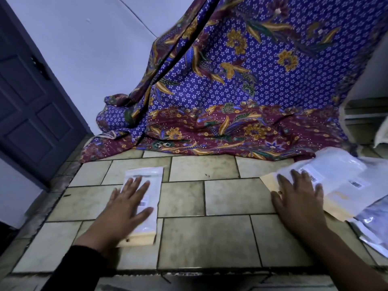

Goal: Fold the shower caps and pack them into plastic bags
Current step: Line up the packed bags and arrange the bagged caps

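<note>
Presently: one packed bag (144, 198), long axis toward the counter's (210, 242) far edge, under the flat open left hand (128, 206); right hand (300, 198), open, on the right-edge bag pile (336, 177).

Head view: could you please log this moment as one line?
left hand flat on packed bag | right hand flat on bag pile | surface: tiled counter

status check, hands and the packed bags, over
Left hand flat, open on one packed bag. Right hand flat, open on the bag pile at right. Tiled counter between them bare, nothing in the way.
</note>
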